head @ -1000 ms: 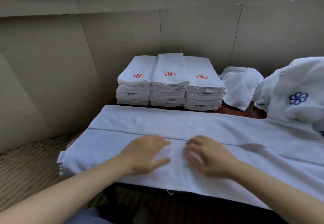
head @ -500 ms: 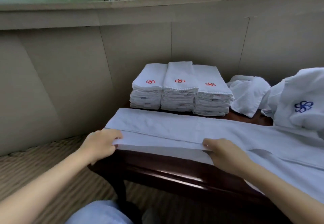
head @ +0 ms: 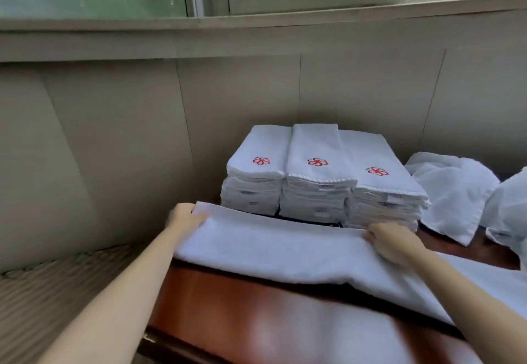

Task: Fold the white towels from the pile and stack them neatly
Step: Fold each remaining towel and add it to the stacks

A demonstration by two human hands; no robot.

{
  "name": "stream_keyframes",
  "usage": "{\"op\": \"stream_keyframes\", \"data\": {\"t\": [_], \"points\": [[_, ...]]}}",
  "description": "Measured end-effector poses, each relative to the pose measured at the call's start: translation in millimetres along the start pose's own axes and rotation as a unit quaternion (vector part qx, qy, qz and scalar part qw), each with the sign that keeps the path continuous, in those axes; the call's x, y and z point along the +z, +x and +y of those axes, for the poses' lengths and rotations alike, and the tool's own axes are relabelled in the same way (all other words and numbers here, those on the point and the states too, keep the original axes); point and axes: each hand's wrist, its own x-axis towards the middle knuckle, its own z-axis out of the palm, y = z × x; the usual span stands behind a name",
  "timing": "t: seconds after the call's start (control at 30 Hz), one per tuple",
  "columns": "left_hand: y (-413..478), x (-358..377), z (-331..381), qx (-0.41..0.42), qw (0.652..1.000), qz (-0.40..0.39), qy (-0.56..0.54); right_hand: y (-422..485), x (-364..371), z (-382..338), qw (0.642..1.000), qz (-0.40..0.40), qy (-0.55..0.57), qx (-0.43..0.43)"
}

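Observation:
A long white towel (head: pixel 279 246) lies folded lengthwise across the dark red table (head: pixel 256 312). My left hand (head: pixel 184 218) grips its far left corner. My right hand (head: pixel 392 239) holds the far edge near the middle, fingers curled over the cloth. Just behind the towel stand three side-by-side stacks of folded white towels (head: pixel 319 181) with red flower logos on top. The unfolded pile (head: pixel 456 192) of white towels lies at the right.
A beige panelled wall (head: pixel 114 135) rises behind the table, with a window sill (head: pixel 256 24) above. A woven mat floor (head: pixel 57 292) lies to the left. The table's front part shows bare glossy wood.
Both hands have carried the towel's near edge away from me over to the far edge, folding it narrower. The table's front wood is now uncovered. My view has tilted upward.

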Motion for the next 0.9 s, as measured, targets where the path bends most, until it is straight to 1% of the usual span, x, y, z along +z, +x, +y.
{"op": "stream_keyframes", "data": {"t": [0.1,0.2,0.23,0.27,0.33,0.37,0.4,0.43,0.5,0.57,0.63,0.7,0.77,0.83,0.9], "points": [[13.9,14.0,-5.0,0.021,0.993,0.035,0.110,12.0,9.1,5.0,1.000,-0.001,-0.002,0.010],[13.8,20.9,6.0,0.027,0.970,0.029,0.242,13.2,11.7,2.4,0.999,-0.006,0.025,0.024],[10.7,24.3,11.9,0.025,0.954,0.038,0.296,9.9,12.8,1.0,0.999,0.005,0.029,0.034],[5.8,28.5,18.5,0.026,0.930,0.050,0.364,5.3,14.1,0.4,0.998,0.026,0.028,0.049],[-9.5,41.4,34.4,0.046,0.866,0.065,0.494,-6.6,15.1,2.2,0.994,0.075,0.016,0.082],[-20.2,50.7,44.5,0.064,0.842,0.053,0.533,-13.5,14.8,4.0,0.991,0.089,0.013,0.097],[-32.7,62.7,54.8,0.083,0.829,0.024,0.552,-20.8,14.4,7.0,0.989,0.094,0.013,0.109],[-46.2,76.6,65.6,0.104,0.827,-0.013,0.552,-28.1,13.7,10.4,0.989,0.094,0.016,0.115],[-76.1,106.6,90.5,0.159,0.843,-0.079,0.507,-43.2,10.3,18.1,0.989,0.082,0.021,0.122],[-106.6,138.5,115.0,0.228,0.870,-0.139,0.415,-60.3,5.8,27.1,0.989,0.072,0.015,0.125],[-136.1,169.4,130.4,0.268,0.885,-0.200,0.324,-79.7,1.6,39.0,0.990,0.062,-0.005,0.124],[-157.6,191.2,134.7,0.271,0.890,-0.220,0.295,-99.9,-3.3,54.9,0.991,0.040,-0.025,0.127],[-168.9,200.1,129.8,0.271,0.890,-0.202,0.307,-121.3,-9.8,72.9,0.992,0.008,-0.030,0.119],[-171.8,197.7,123.9,0.274,0.888,-0.196,0.313,-143.3,-17.5,87.5,0.995,-0.034,-0.022,0.086],[-171.2,189.2,121.4,0.277,0.875,-0.226,0.326,-164.4,-25.6,95.7,0.996,-0.075,-0.004,0.045]]}}
